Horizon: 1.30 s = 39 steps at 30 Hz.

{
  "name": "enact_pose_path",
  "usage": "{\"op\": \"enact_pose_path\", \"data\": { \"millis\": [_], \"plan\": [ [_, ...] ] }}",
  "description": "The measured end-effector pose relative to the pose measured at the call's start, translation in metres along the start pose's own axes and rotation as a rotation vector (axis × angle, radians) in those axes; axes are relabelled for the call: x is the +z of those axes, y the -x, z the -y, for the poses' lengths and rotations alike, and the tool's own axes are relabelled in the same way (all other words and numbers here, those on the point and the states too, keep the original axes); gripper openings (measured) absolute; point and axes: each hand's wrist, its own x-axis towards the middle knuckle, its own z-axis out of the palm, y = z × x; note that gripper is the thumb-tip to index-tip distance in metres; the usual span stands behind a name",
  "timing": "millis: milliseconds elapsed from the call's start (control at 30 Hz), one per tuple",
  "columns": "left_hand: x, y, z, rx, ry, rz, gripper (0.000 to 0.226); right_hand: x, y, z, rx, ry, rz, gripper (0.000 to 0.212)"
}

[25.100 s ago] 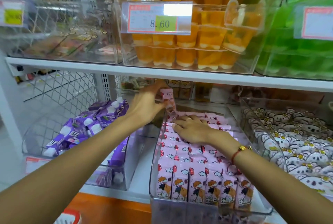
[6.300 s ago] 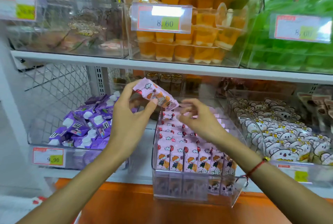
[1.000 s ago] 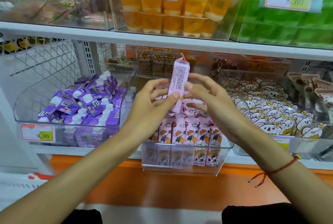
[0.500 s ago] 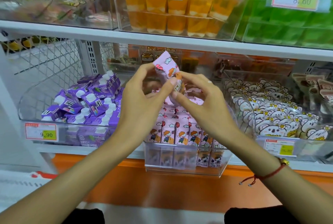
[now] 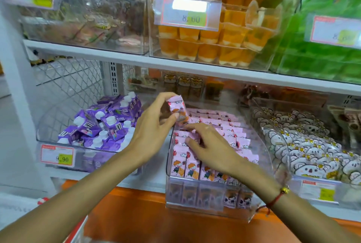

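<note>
Dropping back toward the clear bin (image 5: 254, 213), the pink packet (image 5: 176, 113) is now in the left hand (image 5: 152, 125) only, pinched btwn thumb & fingertips. Half a sec ago both hands had it. Right hand (image 5: 211, 145) has let go, its fingers pressing into the packet rows (image 5: 224, 131) and gripping nothing, prob. opening a gap. Packet is mid-frame, just up-left of right hand's fingertips.

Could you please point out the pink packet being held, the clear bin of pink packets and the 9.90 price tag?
Small pink printed snack packet (image 5: 178, 113): head view, printed front.
Clear plastic bin of pink packets (image 5: 195, 197): head view, front wall.
White, red-bordered 9.90 price tag (image 5: 57, 157): head view, centre.
</note>
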Motion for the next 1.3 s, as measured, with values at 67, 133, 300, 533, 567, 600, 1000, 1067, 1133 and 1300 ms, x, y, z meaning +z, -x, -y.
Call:
{"op": "enact_pose_path", "data": {
  "millis": [67,133,300,533,567,600,1000,1067,1133,1300],
  "plan": [
    [0.001,-0.002,0.004,-0.024,-0.038,0.048,0.034,0.003,0.001,-0.002,-0.023,0.139,0.032,0.042],
    [-0.001,-0.008,0.005,-0.037,-0.095,0.134,0.034,0.002,0.003,-0.003,-0.048,0.192,0.040,0.043],
    [-0.003,-0.040,-0.002,-0.088,-0.440,0.373,0.033,0.001,0.006,-0.009,-0.088,0.215,0.010,0.041],
    [0.011,-0.055,-0.004,-0.279,-0.637,0.347,0.043,-0.002,0.014,-0.019,-0.126,0.122,0.037,0.037],
    [0.009,-0.048,-0.006,-0.271,-0.601,0.268,0.044,-0.002,0.013,-0.020,-0.121,0.111,0.033,0.037],
    [0.006,-0.039,-0.008,-0.259,-0.551,0.190,0.044,-0.002,0.012,-0.021,-0.110,0.096,0.025,0.037],
    [-0.011,0.049,-0.026,-0.289,-0.523,0.136,0.044,0.006,-0.031,-0.014,0.073,0.282,0.274,0.047],
    [-0.011,0.050,-0.026,-0.265,-0.540,0.128,0.043,0.006,-0.033,-0.014,0.085,0.266,0.293,0.044],
    [-0.013,0.050,-0.025,-0.270,-0.530,0.129,0.042,0.004,-0.035,-0.014,0.071,0.237,0.272,0.039],
    [-0.013,0.046,-0.019,-0.324,-0.334,0.088,0.031,-0.003,-0.035,-0.011,0.047,0.086,0.068,0.021]
  ]
}}
